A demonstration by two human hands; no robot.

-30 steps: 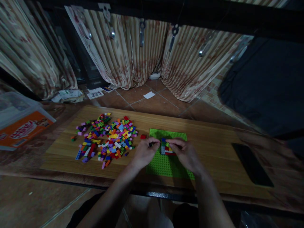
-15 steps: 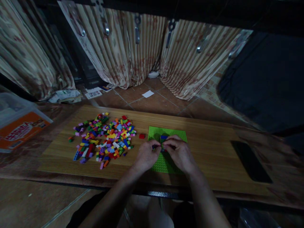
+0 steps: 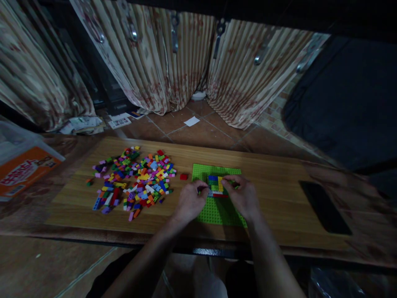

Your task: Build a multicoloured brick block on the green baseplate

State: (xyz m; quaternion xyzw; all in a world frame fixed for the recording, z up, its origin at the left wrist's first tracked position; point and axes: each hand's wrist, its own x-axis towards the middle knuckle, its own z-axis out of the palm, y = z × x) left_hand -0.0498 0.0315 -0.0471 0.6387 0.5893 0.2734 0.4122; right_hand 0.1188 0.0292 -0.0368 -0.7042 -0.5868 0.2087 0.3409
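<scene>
A bright green studded baseplate point(image 3: 214, 215) lies on the wooden board in front of me. On it sits a small frame of toy bricks point(image 3: 213, 178), with blue along the far side, yellow on the right, and white and red on the near side. My left hand point(image 3: 191, 202) is beside the left of this frame, fingers curled and thumb close to the index finger; what is between them cannot be made out. At the right edge, my right hand point(image 3: 243, 198) has its thumb and index finger closed at the yellow toy brick point(image 3: 220, 183).
A large pile of loose toy bricks point(image 3: 145, 178) covers the left of the wooden board point(image 3: 269, 178). A single red brick point(image 3: 183, 176) lies left of the baseplate. A dark phone-like slab point(image 3: 324, 207) is at the right, and a clear orange-labelled box point(image 3: 29, 165) at far left.
My hands were together over the brick frame and have moved apart, the right one to the right. More of the frame now shows, including its yellow side.
</scene>
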